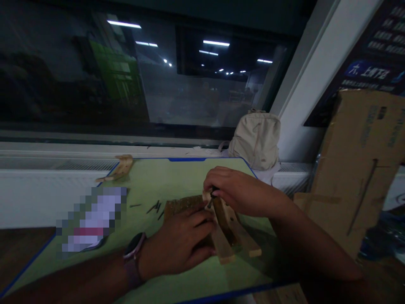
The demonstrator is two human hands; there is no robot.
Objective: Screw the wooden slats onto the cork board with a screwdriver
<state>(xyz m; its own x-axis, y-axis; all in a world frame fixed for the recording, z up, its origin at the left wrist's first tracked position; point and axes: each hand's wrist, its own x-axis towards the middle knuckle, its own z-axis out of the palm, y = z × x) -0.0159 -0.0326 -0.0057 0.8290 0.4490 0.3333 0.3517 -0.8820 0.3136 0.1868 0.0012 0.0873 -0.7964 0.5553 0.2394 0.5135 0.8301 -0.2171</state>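
A light wooden piece with two legs and dark holes lies across a brown wooden block on a pale green table. My left hand, wearing a watch, grips the legged piece from its left side, fingers over the edge. Over its far end, my right hand is closed in a pinch around a small dark object, mostly hidden by the fingers. Beneath that pinch, a thin dark shank shows at the wood. Several dark screws or nails lie loose left of the block.
A similar wooden piece rests at the table's far left corner. A blurred-out flat object lies at left. Beyond the table are a beige backpack, a window and a radiator. Cardboard stands at right.
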